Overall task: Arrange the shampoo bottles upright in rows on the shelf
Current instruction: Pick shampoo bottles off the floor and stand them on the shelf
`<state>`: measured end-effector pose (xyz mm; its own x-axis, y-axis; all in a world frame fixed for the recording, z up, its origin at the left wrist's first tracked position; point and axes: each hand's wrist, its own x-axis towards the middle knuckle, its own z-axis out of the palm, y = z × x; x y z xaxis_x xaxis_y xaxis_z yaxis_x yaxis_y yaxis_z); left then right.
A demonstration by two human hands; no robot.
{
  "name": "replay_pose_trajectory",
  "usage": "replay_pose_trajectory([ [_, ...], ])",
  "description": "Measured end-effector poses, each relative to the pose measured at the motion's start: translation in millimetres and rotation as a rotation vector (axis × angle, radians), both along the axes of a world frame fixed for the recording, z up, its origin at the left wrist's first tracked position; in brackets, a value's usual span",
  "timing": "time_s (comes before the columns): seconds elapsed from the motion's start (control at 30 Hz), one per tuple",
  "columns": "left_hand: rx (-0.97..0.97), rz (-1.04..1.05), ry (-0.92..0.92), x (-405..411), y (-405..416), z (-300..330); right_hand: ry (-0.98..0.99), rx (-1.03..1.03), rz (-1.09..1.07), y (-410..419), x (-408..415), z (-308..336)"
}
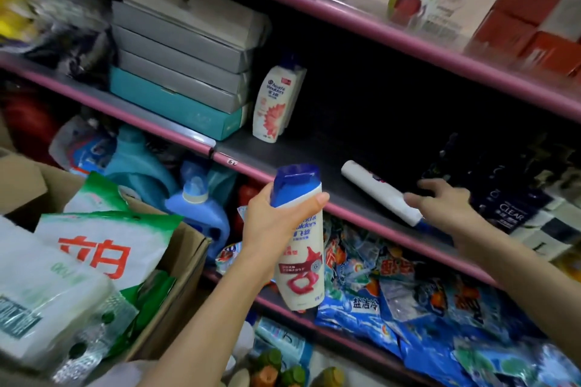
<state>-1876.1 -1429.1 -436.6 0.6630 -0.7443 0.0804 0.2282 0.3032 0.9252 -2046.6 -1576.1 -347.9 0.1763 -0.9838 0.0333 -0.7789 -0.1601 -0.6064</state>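
Note:
My left hand [276, 223] grips a white shampoo bottle [301, 258] with a blue cap and red print, held upright in front of the pink-edged middle shelf [355, 214]. Another white shampoo bottle [382, 193] lies flat on that shelf, its blue cap toward the front edge. My right hand [440, 201] reaches over it with fingers spread, touching its cap end. At the back left of the shelf stand two white bottles with orange flower print [273, 100], one behind the other, upright.
Dark Clear shampoo bottles [509, 198] crowd the shelf's right end. Stacked grey and teal boxes [182, 66] fill its left end. Blue detergent bags [424, 302] lie on the shelf below. A cardboard box of white and green bags [94, 254] stands at the left.

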Motion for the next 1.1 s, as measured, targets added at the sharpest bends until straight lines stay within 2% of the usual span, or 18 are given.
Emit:
replay_pose_trajectory([
  [0.03,0.006,-0.006,-0.025,-1.0,-2.0,-0.6,-0.045,-0.063,0.194,13.9,10.3,6.1],
  [0.1,0.008,-0.029,-0.086,-4.8,-4.3,-0.6,-0.156,-0.01,0.525,45.1,32.2,13.2],
  [0.17,0.003,-0.056,-0.153,-9.3,-5.8,-0.1,-0.249,0.145,0.664,64.8,50.7,13.0],
  [0.23,0.029,-0.051,-0.195,-12.5,-6.9,-0.5,-0.326,0.311,0.64,72.7,64.6,9.0],
  [0.33,0.104,0.013,-0.252,-12.6,-9.1,-4.6,-0.356,0.367,0.53,75.3,77.3,0.2],
  [0.43,0.171,0.03,-0.275,-10.5,-12.0,-7.8,-0.277,0.232,0.49,73.6,83.0,-7.8],
  [0.57,0.168,0.0,-0.263,-0.4,-19.5,-0.4,-0.097,-0.065,0.664,71.4,81.7,-2.4],
  [0.67,0.149,0.026,-0.288,6.7,-23.9,6.7,-0.006,-0.236,0.701,68.8,87.1,10.5],
  [0.73,0.145,0.113,-0.333,7.7,-25.2,12.5,-0.066,-0.255,0.673,64.1,94.6,20.3],
  [0.9,0.221,0.34,-0.516,15.9,-33.3,5.0,-0.383,-0.21,0.538,39.3,129.0,46.9],
  [1.1,0.418,0.475,-0.659,64.8,-63.1,4.7,-0.453,-0.322,0.474,14.6,189.9,64.7],
])
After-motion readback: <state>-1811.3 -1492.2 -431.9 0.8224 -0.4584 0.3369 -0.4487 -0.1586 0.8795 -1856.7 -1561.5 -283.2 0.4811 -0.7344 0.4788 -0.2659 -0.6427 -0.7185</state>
